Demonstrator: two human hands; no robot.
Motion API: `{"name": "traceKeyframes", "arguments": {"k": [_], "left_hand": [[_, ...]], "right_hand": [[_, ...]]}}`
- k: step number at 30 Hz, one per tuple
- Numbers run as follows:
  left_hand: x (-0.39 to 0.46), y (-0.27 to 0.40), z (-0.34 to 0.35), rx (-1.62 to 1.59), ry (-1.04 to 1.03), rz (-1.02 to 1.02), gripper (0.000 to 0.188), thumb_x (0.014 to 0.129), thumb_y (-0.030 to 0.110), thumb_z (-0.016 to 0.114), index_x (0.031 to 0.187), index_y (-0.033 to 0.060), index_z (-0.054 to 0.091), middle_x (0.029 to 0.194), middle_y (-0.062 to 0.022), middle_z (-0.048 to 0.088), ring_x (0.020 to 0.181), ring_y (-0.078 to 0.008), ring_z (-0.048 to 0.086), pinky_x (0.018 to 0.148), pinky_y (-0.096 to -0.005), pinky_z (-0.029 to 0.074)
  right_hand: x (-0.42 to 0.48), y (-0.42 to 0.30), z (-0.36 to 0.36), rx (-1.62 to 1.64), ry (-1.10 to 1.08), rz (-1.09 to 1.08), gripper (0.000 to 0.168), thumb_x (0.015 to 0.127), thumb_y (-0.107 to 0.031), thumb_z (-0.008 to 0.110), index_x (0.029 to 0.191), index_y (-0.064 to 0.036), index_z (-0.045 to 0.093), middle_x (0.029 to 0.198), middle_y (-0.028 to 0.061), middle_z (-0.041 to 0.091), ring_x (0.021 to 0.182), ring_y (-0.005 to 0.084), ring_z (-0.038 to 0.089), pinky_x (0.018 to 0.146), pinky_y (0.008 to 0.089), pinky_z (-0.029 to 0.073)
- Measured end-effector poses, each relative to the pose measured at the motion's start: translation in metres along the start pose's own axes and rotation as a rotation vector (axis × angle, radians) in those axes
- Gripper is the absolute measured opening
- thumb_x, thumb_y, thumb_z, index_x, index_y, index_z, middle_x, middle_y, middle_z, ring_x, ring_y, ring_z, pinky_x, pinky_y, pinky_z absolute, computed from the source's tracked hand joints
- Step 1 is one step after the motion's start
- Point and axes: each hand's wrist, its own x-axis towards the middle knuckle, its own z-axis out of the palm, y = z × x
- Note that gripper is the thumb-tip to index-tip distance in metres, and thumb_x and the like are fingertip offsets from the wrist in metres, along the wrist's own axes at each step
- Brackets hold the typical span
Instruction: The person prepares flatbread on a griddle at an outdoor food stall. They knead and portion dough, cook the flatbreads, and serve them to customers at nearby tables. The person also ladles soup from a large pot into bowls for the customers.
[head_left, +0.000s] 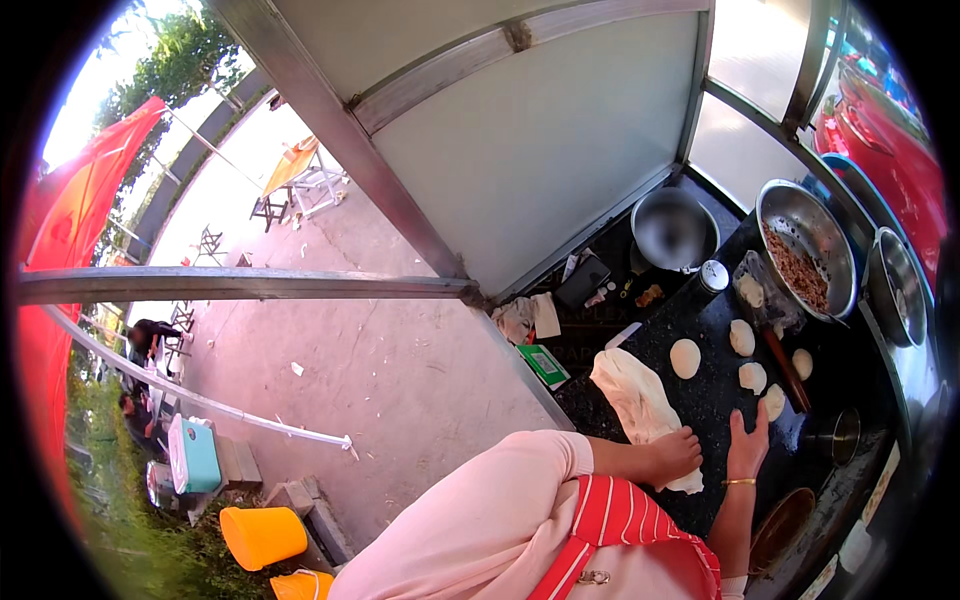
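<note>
On the black speckled worktop (660, 337) lies a long, thick roll of pale dough (634, 394). Its near end is under my left hand (675, 456), whose fingers are curled onto it. My right hand (748, 442) has thumb and fingers spread, with a fingertip at the edge of a small dough piece (774, 403); contact is hard to tell. Other pieces lie beyond: a smooth round dough ball (685, 358), two lumps (742, 338) and one (802, 364) past a brown rolling pin (786, 371).
A steel bowl (844, 259) holds minced filling (799, 274). Nearby are a plastic bag (780, 306), a white-topped canister (713, 276), a steel pot (675, 225) and another bowl (896, 285). A green card (544, 366) lies at the left edge. Metal framing (247, 285) surrounds the stall; people sit outside.
</note>
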Motion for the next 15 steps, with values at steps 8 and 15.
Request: {"name": "traceKeyframes", "arguments": {"k": [8, 15], "left_hand": [[0.021, 0.011, -0.019, -0.057, 0.196, -0.083, 0.044, 0.072, 0.024, 0.069, 0.108, 0.0007, 0.059, 0.108, -0.0151, 0.059, 0.101, -0.0289, 0.055, 0.087, -0.0385, 0.042], [0.008, 0.009, -0.021, -0.105, 0.087, -0.117, 0.069, 0.072, 0.025, 0.071, 0.13, 0.0011, 0.042, 0.1, -0.0116, 0.061, 0.093, -0.026, 0.058, 0.086, -0.0414, 0.039]], "right_hand": [[-0.062, 0.067, 0.047, 1.08, 0.061, 0.849, 0.041, 0.094, -0.038, 0.057, 0.097, 0.002, 0.068, 0.097, 0.0127, 0.068, 0.08, 0.0227, 0.066, 0.066, 0.0369, 0.052], [-0.078, 0.058, 0.063, 0.999, 0.136, 0.742, 0.017, 0.086, -0.017, 0.061, 0.077, -0.004, 0.066, 0.078, 0.0021, 0.063, 0.068, 0.0121, 0.057, 0.058, 0.03, 0.044]]}}
